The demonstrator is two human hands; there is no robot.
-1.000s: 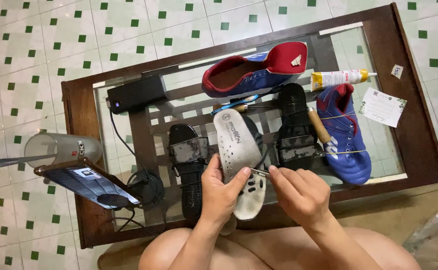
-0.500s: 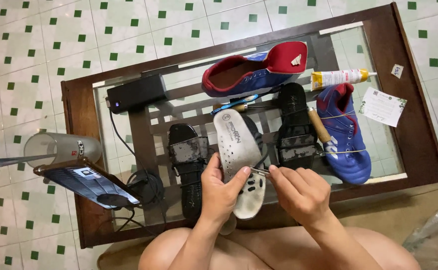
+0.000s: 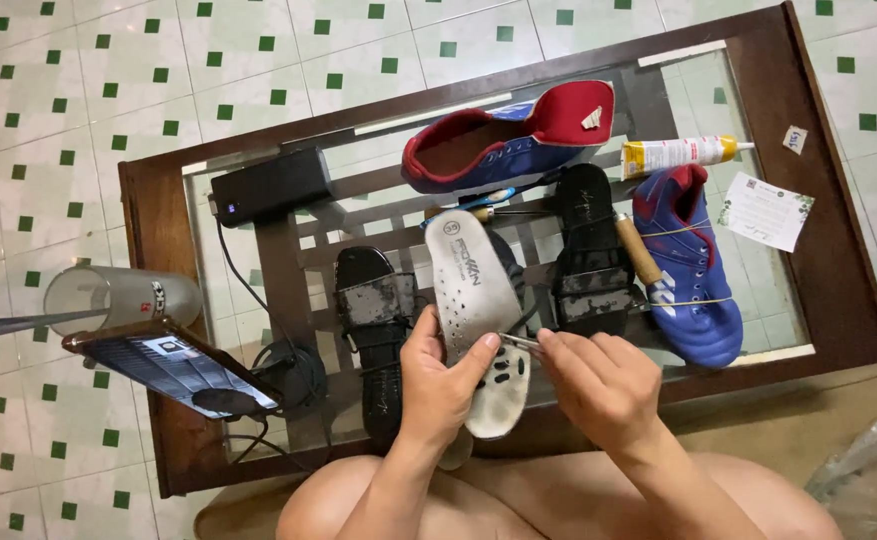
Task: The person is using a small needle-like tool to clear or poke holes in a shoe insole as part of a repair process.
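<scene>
Nothing much has moved since a moment ago: the left hand [image 3: 440,385] still grips the white insole [image 3: 478,310] over the front of the bench [image 3: 828,250], thumb pressed on top. The right hand [image 3: 598,385] still pinches a thin metal tool [image 3: 520,343] whose tip touches the insole's edge. Black sandals [image 3: 588,255] and blue shoes [image 3: 683,265] lie where they were.
</scene>
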